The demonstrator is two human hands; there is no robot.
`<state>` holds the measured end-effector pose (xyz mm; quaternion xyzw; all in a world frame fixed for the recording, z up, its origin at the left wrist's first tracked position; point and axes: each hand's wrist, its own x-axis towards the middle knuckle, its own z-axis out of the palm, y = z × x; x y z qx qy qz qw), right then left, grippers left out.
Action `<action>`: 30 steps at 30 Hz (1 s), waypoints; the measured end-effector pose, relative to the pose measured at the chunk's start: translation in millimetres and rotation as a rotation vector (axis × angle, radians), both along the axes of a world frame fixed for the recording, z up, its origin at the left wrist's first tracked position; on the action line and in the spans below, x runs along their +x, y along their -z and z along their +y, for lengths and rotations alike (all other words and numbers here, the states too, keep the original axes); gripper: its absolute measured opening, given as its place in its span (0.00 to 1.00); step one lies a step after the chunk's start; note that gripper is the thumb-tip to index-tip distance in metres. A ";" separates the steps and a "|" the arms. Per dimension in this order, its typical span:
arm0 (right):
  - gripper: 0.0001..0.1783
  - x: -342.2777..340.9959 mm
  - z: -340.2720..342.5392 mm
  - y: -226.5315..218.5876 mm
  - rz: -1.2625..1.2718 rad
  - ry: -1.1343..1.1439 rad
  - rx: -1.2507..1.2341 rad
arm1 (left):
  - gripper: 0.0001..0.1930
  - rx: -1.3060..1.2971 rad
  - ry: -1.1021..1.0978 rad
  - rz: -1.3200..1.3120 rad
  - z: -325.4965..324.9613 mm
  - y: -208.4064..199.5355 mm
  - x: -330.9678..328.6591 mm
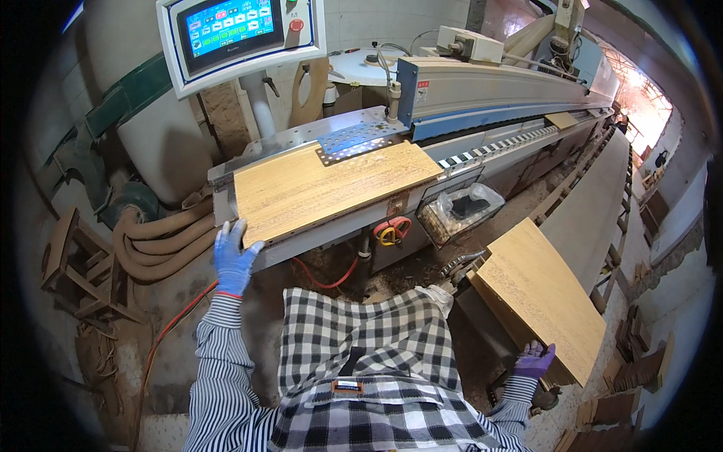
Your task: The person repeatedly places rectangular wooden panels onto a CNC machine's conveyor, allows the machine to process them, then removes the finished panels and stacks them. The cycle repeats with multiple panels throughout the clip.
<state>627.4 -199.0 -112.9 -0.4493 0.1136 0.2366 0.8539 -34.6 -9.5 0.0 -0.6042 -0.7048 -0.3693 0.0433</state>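
My left hand (234, 260), in a blue glove, touches the near left corner of a light wood-grain board (339, 184). Its thumb and fingers are spread around that corner. This board lies flat on the bed of a long machine, its far edge beside a perforated blue plate (361, 135). Low on the right, my right hand (534, 360), in a purple glove, is closed on the near edge of another wood-grain board (542, 294). That one rests at a slant over a further board, whose edge shows beneath; the fingers are partly hidden.
A control screen (232, 29) with a red button stands at the upper left. A wire basket (461, 213) and red-and-yellow-handled tools (391, 232) hang on the machine's front. Thick hoses (162, 248) and a wooden stool (79, 271) are left; a long conveyor (584, 188) runs right.
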 end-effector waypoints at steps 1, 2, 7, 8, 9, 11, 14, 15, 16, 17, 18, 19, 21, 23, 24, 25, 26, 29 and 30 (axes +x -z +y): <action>0.36 0.5 -2.7 0.1 -0.006 0.012 -0.001 | 0.34 -0.018 -0.026 0.018 1.4 -8.7 14.9; 0.35 0.7 -4.2 -1.7 -0.013 0.019 -0.001 | 0.34 -0.020 -0.015 0.046 5.4 -10.7 23.4; 0.28 21.1 -14.1 14.6 0.001 -0.032 0.024 | 0.32 0.005 0.075 0.129 29.7 -13.2 56.2; 0.26 19.2 -15.9 12.9 -0.016 -0.030 0.042 | 0.31 0.001 0.086 0.132 34.9 -14.1 66.1; 0.23 17.9 -17.9 10.6 -0.032 -0.029 0.060 | 0.31 -0.008 0.089 0.142 40.8 -12.4 74.5; 0.18 16.2 -18.8 -0.2 0.024 -0.054 0.080 | 0.32 0.004 0.116 0.147 50.5 -10.9 87.8; 0.12 38.6 -27.1 14.5 0.012 -0.178 0.100 | 0.34 -0.033 0.144 0.142 64.0 -14.7 103.2; 0.10 47.6 -31.6 21.8 -0.006 -0.231 0.106 | 0.34 -0.057 0.161 0.105 66.5 -20.4 107.7; 0.09 43.5 -31.1 16.5 -0.031 -0.250 0.105 | 0.34 -0.080 0.174 0.067 67.6 -23.1 110.1; 0.08 38.5 -31.0 11.6 -0.057 -0.270 0.104 | 0.33 -0.081 0.130 0.079 68.0 -20.4 110.9; 0.08 31.6 -30.3 5.6 -0.082 -0.292 0.104 | 0.32 -0.049 0.168 0.081 64.7 -19.9 108.4; 0.07 9.3 -24.5 -15.3 -0.098 -0.206 0.034 | 0.32 -0.018 0.209 0.087 59.5 -21.1 104.7; 0.08 8.9 -33.0 -11.3 -0.150 -0.278 0.052 | 0.30 0.025 0.247 0.079 45.0 -25.3 104.2; 0.08 8.6 -42.2 -8.5 -0.169 -0.403 0.057 | 0.30 0.056 0.245 0.091 25.7 -25.6 94.7; 0.08 11.0 -45.0 -0.4 -0.169 -0.412 0.083 | 0.30 0.072 0.245 0.095 17.6 -21.6 87.9; 0.08 15.5 -45.4 11.3 -0.168 -0.424 0.112 | 0.29 0.100 0.254 0.105 8.1 -17.6 79.9; 0.08 7.5 -40.9 6.9 -0.164 -0.442 0.135 | 0.29 0.082 0.223 0.081 -3.4 -13.6 78.0; 0.08 -15.0 -23.2 -12.1 -0.082 -0.518 0.178 | 0.31 -0.020 0.185 0.010 -41.3 -24.5 80.0; 0.09 -22.0 -13.8 -14.3 -0.068 -0.522 0.203 | 0.32 -0.034 0.225 -0.005 -51.3 -26.1 82.0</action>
